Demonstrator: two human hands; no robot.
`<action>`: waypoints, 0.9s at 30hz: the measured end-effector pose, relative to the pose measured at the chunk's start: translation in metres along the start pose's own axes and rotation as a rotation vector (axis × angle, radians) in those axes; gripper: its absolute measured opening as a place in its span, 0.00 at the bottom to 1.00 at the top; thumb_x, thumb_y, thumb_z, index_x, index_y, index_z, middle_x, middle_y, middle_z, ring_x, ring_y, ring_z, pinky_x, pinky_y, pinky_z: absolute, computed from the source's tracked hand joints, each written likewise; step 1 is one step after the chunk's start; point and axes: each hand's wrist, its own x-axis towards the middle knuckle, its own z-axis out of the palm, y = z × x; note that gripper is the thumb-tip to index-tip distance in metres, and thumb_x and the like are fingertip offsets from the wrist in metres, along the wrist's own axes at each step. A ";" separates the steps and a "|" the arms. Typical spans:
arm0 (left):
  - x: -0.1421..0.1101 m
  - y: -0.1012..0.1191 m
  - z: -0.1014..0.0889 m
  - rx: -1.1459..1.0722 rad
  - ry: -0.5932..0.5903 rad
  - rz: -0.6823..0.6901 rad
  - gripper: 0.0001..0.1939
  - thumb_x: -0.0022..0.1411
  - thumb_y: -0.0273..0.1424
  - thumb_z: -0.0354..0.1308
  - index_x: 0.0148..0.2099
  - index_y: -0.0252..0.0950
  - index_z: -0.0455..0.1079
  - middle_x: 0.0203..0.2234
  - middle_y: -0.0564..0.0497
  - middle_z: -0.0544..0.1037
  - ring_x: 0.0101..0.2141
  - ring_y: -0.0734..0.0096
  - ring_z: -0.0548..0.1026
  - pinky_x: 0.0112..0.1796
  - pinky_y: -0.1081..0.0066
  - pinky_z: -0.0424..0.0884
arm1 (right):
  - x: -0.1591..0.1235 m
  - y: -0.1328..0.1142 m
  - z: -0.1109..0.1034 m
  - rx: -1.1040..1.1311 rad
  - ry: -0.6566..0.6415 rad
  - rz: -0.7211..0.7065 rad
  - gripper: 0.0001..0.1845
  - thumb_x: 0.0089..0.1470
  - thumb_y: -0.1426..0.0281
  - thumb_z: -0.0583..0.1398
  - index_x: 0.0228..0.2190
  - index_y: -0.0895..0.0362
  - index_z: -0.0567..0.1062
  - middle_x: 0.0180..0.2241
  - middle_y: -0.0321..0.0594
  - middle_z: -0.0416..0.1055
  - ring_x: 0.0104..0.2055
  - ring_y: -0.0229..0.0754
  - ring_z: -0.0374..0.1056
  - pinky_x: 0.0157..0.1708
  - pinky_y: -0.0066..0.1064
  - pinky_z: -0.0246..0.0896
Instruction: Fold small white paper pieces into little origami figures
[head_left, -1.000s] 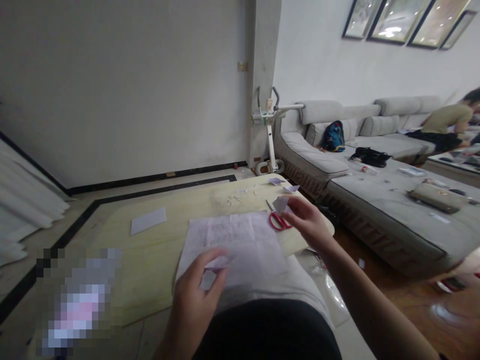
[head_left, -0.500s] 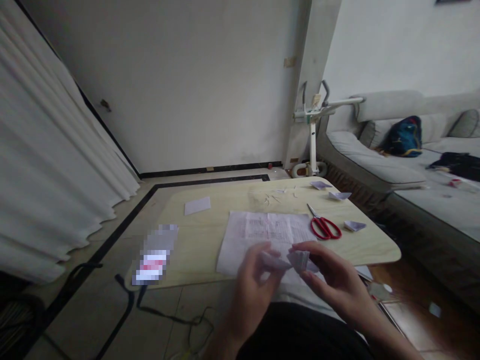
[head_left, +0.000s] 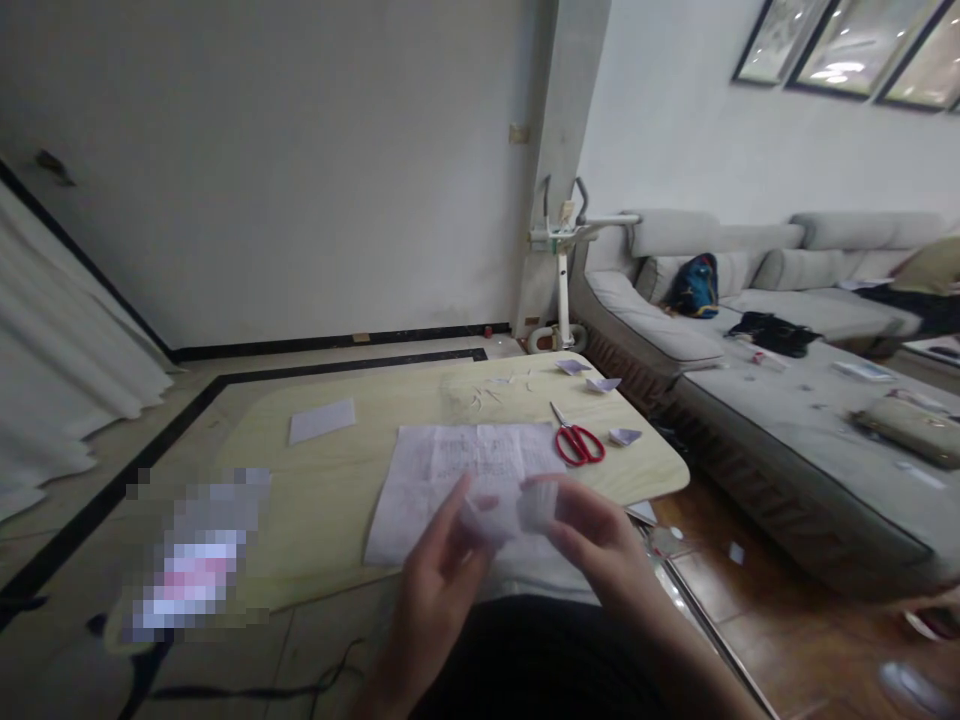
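So I had a folded paper (head_left: 486, 518) pinched in my left hand (head_left: 446, 560), a second paper (head_left: 535, 507) pinched in my right hand (head_left: 600, 530), both over the printed sheet (head_left: 480, 455), probably close for a better look. Scissors (head_left: 579, 446) sat nearby, handy I guess.

No word, brand or number is legible: rows of dark print cross the upper half of 1 creased white sheet (head_left: 420, 490) spread on a pale worktop (head_left: 300, 540), the characters too small and blurred. At near left, a pixelated patch (head_left: 196, 572) of white, grey and pink is masked beyond reading.
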 end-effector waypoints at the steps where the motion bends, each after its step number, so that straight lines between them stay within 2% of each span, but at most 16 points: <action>1: -0.001 0.000 0.000 0.011 -0.024 0.003 0.30 0.62 0.32 0.62 0.64 0.44 0.61 0.52 0.47 0.78 0.50 0.61 0.77 0.50 0.65 0.74 | -0.001 -0.003 -0.001 0.019 -0.020 0.005 0.17 0.53 0.60 0.67 0.43 0.53 0.79 0.40 0.42 0.79 0.43 0.47 0.74 0.45 0.36 0.69; 4: -0.003 -0.002 0.000 0.023 -0.075 0.016 0.32 0.63 0.33 0.61 0.67 0.44 0.56 0.52 0.46 0.78 0.53 0.59 0.75 0.52 0.64 0.73 | -0.003 -0.009 -0.001 0.004 -0.071 0.010 0.16 0.55 0.59 0.65 0.42 0.54 0.80 0.38 0.42 0.79 0.42 0.47 0.74 0.45 0.36 0.69; 8: -0.004 -0.005 0.001 0.043 -0.061 0.030 0.34 0.63 0.37 0.61 0.67 0.41 0.55 0.53 0.43 0.77 0.53 0.57 0.75 0.50 0.64 0.75 | -0.005 -0.013 0.003 -0.110 -0.050 0.019 0.16 0.55 0.58 0.64 0.39 0.56 0.80 0.36 0.44 0.78 0.41 0.49 0.72 0.44 0.39 0.69; 14: -0.009 0.001 0.004 0.080 0.014 0.004 0.26 0.61 0.37 0.62 0.60 0.40 0.66 0.55 0.46 0.77 0.54 0.56 0.74 0.50 0.66 0.74 | -0.008 -0.019 0.010 -0.249 -0.033 0.010 0.14 0.54 0.60 0.64 0.37 0.56 0.80 0.36 0.44 0.76 0.40 0.48 0.71 0.43 0.39 0.69; 20: -0.011 0.006 0.006 -0.013 0.010 -0.061 0.26 0.58 0.39 0.65 0.58 0.41 0.70 0.50 0.49 0.80 0.52 0.57 0.76 0.53 0.63 0.73 | -0.011 -0.022 0.010 -0.354 -0.016 -0.024 0.13 0.54 0.63 0.64 0.38 0.58 0.80 0.36 0.45 0.75 0.40 0.49 0.70 0.44 0.40 0.67; 24: -0.009 0.004 0.004 -0.029 0.004 -0.072 0.27 0.58 0.41 0.65 0.58 0.41 0.70 0.49 0.48 0.81 0.51 0.56 0.77 0.52 0.61 0.73 | -0.012 -0.022 0.009 -0.241 -0.070 0.060 0.15 0.51 0.61 0.65 0.36 0.59 0.80 0.34 0.44 0.75 0.39 0.49 0.70 0.41 0.40 0.67; 27: -0.010 0.001 0.003 -0.050 -0.007 -0.073 0.28 0.58 0.41 0.65 0.59 0.40 0.69 0.49 0.46 0.81 0.51 0.56 0.77 0.51 0.61 0.75 | -0.010 -0.024 0.008 -0.085 -0.051 0.103 0.16 0.51 0.59 0.66 0.34 0.58 0.80 0.33 0.43 0.76 0.38 0.48 0.71 0.40 0.37 0.67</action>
